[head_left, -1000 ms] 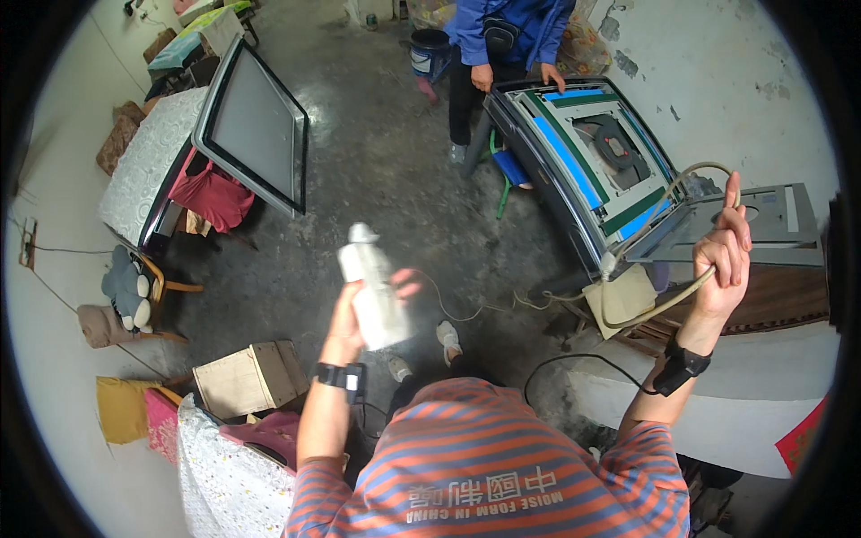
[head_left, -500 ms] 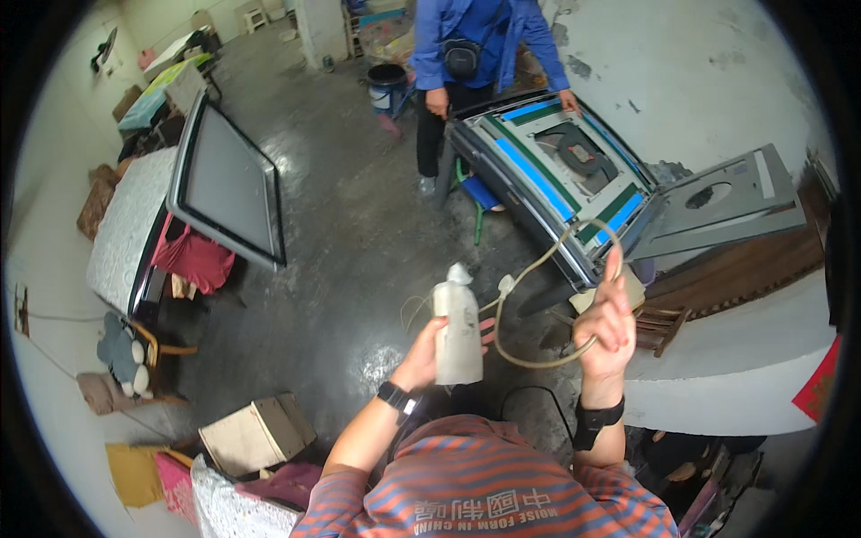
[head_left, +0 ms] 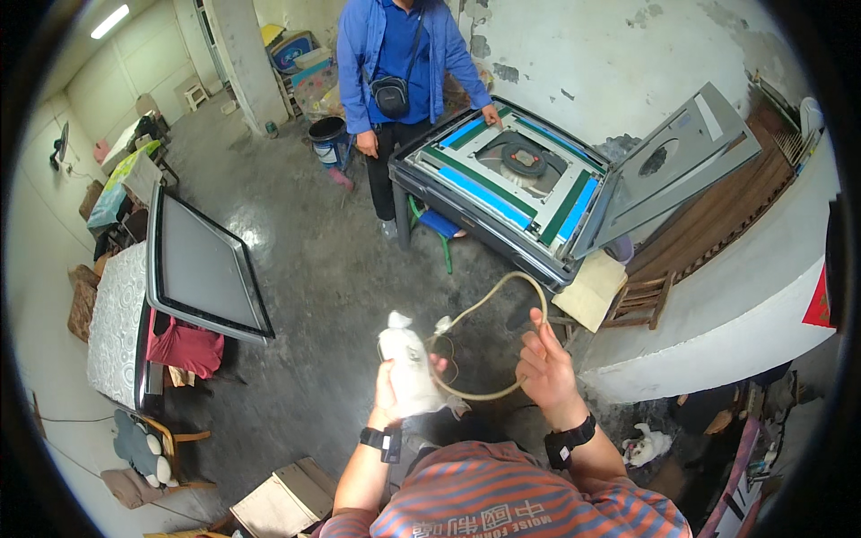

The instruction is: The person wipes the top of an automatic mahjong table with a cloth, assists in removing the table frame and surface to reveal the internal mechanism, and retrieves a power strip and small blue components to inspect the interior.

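Observation:
My left hand (head_left: 385, 391) is wrapped around a soft white pouch (head_left: 411, 369), its top gathered into a knot-like tip. My right hand (head_left: 548, 368) is closed, pinching a beige cord (head_left: 485, 395) that bends in a wide loop across to the pouch. A small white piece (head_left: 442, 325) sits on the cord near the pouch's top. A thinner wire curls beside the pouch. The pouch hides part of my left palm and the cord's lower end.
Ahead stands an opened square machine table (head_left: 484, 190), its round centre exposed and a grey panel (head_left: 668, 170) raised at its right. A person (head_left: 404, 76) in blue rests a hand on its edge. A framed tabletop (head_left: 204, 260) leans at left; a cat (head_left: 647, 446) is at lower right.
My view has tilted up and turned, so the room shifts in the picture. The pouch now leans more, its lower end toward the right. Both hands keep their holds on pouch and cord.

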Demonstrator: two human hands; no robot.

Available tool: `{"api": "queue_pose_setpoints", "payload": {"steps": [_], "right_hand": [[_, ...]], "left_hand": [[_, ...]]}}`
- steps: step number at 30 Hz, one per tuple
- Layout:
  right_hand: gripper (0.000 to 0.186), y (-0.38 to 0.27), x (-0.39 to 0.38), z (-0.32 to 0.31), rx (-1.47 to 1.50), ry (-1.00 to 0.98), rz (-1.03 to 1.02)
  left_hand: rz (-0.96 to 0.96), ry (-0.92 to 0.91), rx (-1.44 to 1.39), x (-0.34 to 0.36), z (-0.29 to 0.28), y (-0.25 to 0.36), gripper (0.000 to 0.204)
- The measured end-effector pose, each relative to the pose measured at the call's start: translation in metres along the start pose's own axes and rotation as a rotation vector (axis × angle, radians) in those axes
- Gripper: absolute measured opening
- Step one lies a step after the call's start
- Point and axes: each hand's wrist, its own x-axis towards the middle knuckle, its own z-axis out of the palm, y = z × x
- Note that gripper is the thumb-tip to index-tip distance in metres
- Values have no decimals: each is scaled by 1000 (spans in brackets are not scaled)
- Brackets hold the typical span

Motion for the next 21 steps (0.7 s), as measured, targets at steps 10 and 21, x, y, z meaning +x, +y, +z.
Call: {"api": "queue_pose_setpoints", "payload": {"steps": [10, 21], "right_hand": [[16, 13, -24, -169, -261, 671, 135], [27, -35, 21, -213, -1143, 384, 627]], "left_hand": [[216, 68, 229, -49, 2, 48, 75], [160, 209, 356, -82, -12, 67, 71]]}}
